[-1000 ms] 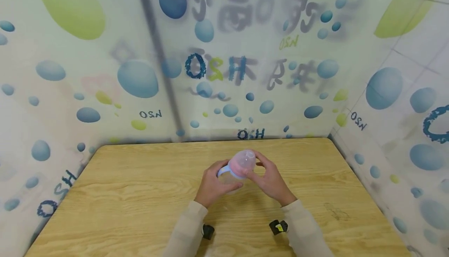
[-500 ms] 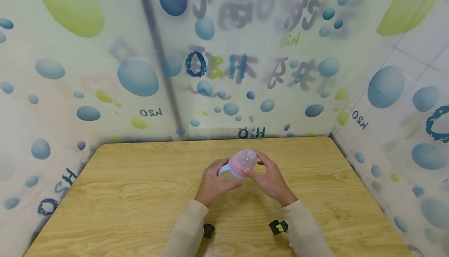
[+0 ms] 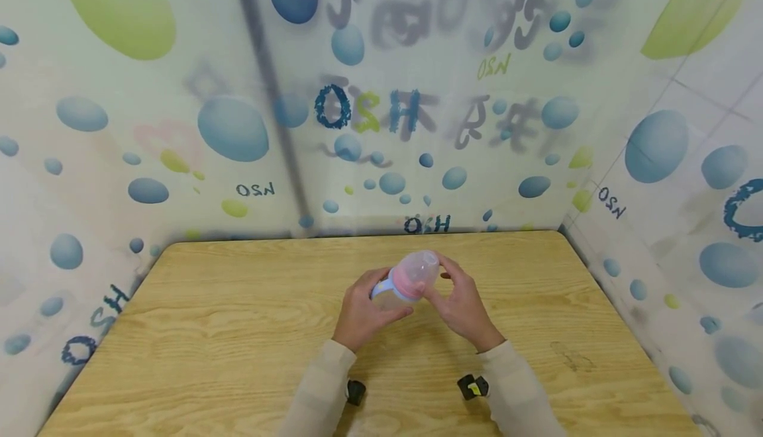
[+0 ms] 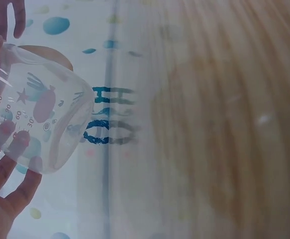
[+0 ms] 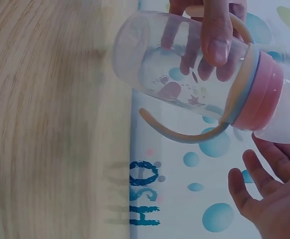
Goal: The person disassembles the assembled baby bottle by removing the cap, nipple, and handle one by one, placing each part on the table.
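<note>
Baby bottle (image 3: 405, 283) held above the tabletop's (image 3: 208, 331) middle
Scale reads 30, 60, 120; left hand (image 3: 362, 311) grips its body, right hand (image 3: 459, 301) pinches the cap.

Both arms wear long, loose sleeves of a pale cream, slightly sheer fabric. The left sleeve (image 3: 316, 387) and the right sleeve (image 3: 517, 390) each end in a soft cuff at the wrist. The left hand (image 3: 361, 314) and the right hand (image 3: 461, 304) are bare, with no gloves or rings showing. Under each forearm sits a small black device: the left wrist camera (image 3: 355, 392) and the right wrist camera (image 3: 473, 386), which carries a small yellow mark on its body.
</note>
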`<state>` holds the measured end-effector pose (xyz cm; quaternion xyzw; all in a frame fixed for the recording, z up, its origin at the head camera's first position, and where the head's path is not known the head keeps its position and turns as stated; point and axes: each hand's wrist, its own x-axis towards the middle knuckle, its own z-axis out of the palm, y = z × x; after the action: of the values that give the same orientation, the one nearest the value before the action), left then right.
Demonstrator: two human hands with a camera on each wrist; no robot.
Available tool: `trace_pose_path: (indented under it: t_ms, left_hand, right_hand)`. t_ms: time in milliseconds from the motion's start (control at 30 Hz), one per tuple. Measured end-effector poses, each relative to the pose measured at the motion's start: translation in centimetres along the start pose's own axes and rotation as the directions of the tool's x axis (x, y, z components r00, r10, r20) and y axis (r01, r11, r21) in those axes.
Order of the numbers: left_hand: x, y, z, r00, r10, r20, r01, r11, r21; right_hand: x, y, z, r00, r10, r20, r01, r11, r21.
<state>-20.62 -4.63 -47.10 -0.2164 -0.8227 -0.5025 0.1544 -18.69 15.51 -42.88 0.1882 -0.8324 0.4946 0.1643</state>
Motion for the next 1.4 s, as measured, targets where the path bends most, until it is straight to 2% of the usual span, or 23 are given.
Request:
trace_pose_path:
  t_ms: [167,333,433,567,733,900,1167,1400]
  left_hand:
    - [0.0,-0.1,0.0,1.0,0.021,-0.019,-0.021,1.0,-0.015]
    - [-0.1,-0.2,0.1,0.999,0.02,-0.034,-0.021,1.0,-0.02]
    - [-0.1,-0.3,0.0,0.999,0.018,-0.035,-0.018,1.0,-0.024]
    - [-0.1,-0.4,-0.1,0.999,0.018,-0.037,-0.019,0.999,-0.03]
    - [0.0,-0.4,-0.2,0.999,0.019,-0.044,-0.021,0.999,-0.037]
    - [0.0,-0.5,-0.2,0.999,0.012,-0.04,-0.015,0.998,-0.06]
    - [0.1,-0.5,-0.2,1.0,-0.01,-0.026,0.007,0.995,-0.096]
    - [0.1,-0.4,-0.3,0.999,0.015,-0.037,-0.017,0.998,-0.065]
  right_hand:
    - [0.2,-0.6,-0.8,0.997,-0.03,-0.066,0.031,0.999,0.009]
    - [0.4,-1.4,-1.9,0.985,-0.057,-0.164,0.062,0.998,0.02]
    - [0.4,-1.3,-2.5,0.975,-0.027,-0.219,0.034,0.999,0.031]
    - [0.2,-0.5,-2.9,0.966,0.053,-0.253,-0.046,0.998,0.033]
    - [-0.2,0.6,-3.1,0.961,0.147,-0.233,-0.151,0.989,-0.001]
    - [-0.5,1.5,-2.9,0.964,0.202,-0.175,-0.216,0.974,-0.068]
    - [-0.6,1.7,-2.6,0.964,0.236,-0.123,-0.249,0.964,-0.098]
    - [-0.6,2.0,-2.5,0.955,0.278,-0.1,-0.288,0.952,-0.104]
